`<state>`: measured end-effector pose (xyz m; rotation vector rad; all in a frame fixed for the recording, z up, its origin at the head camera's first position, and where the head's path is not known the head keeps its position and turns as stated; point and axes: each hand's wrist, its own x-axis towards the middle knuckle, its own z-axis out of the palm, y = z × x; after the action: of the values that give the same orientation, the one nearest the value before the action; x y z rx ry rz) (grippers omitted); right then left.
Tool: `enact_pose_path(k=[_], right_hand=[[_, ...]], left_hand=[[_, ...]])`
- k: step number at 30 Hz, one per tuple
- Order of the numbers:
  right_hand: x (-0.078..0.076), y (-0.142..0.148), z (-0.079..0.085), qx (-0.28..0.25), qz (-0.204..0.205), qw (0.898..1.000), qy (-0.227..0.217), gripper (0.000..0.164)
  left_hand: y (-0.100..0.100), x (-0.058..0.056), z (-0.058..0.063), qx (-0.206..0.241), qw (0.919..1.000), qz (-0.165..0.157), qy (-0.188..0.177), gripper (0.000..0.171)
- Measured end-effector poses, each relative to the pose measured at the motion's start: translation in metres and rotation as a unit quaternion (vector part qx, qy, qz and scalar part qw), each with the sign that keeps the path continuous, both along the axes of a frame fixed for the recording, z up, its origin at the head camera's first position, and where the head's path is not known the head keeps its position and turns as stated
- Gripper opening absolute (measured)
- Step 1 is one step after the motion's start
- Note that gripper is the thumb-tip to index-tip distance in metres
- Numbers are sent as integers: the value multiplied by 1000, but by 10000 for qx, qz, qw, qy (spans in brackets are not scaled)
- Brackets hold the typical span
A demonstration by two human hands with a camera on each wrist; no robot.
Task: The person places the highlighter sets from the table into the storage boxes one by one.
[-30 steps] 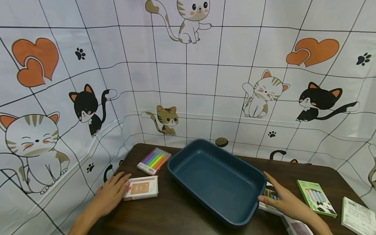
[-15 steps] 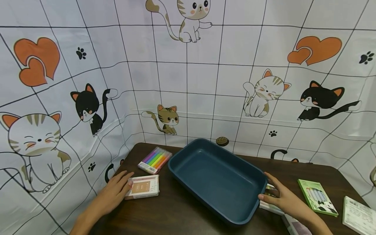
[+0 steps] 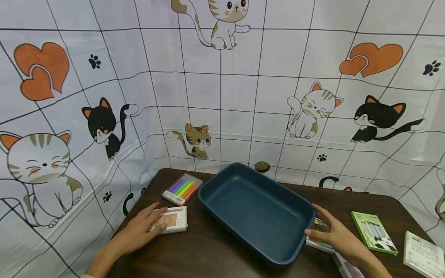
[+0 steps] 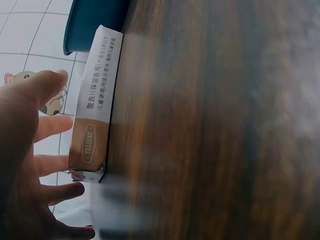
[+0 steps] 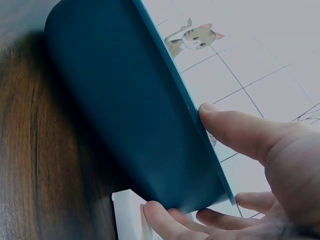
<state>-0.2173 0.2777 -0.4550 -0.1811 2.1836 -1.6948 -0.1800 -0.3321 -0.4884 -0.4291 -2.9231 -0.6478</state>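
Observation:
In the head view, my left hand (image 3: 140, 227) lies with spread fingers over the near-left part of a small white and tan box (image 3: 176, 219) marked 12. The left wrist view shows that box's printed side (image 4: 95, 100) beside the extended fingers. On the right, my right hand (image 3: 335, 235) is at the right end of a deep blue rectangular tray (image 3: 257, 216), its thumb at the rim and its fingers loosely spread. Partly hidden by this hand is a white box (image 3: 318, 244) beside the tray; fingertips reach it in the right wrist view.
A pack of rainbow-coloured pens (image 3: 182, 188) lies behind the left box. To the right are a green box (image 3: 374, 233) and a white box (image 3: 424, 253). Another box (image 3: 347, 266) lies under the right forearm. A cat-print curtain (image 3: 222, 96) surrounds the dark wooden table (image 3: 194, 255).
My left hand has shifted right, its fingers now further over the white and tan box. The right hand and the tray have stayed in place.

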Motion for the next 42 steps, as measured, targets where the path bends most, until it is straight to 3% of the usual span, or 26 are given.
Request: enact_pose_path(k=[8, 17, 24, 31, 42], right_hand=[[2, -2, -1, 157, -144, 9998, 2, 98], [1, -2, -2, 304, -143, 9994, 41, 99], [1, -1, -3, 418, -132, 9990, -1, 100], [2, -2, -4, 448, -103, 9989, -78, 102], [0, -2, -3, 569, -111, 9983, -54, 101]], left_hand=[[1, -1, 4, -83, 10000, 46, -27, 69], [-5, -7, -1, -138, 9998, 46, 117, 74], [-14, -13, -2, 219, 9997, -65, 14, 69], [-21, -11, 0, 495, 9986, -201, -16, 65], [-29, -12, 1, 502, 9972, -151, -527, 68]])
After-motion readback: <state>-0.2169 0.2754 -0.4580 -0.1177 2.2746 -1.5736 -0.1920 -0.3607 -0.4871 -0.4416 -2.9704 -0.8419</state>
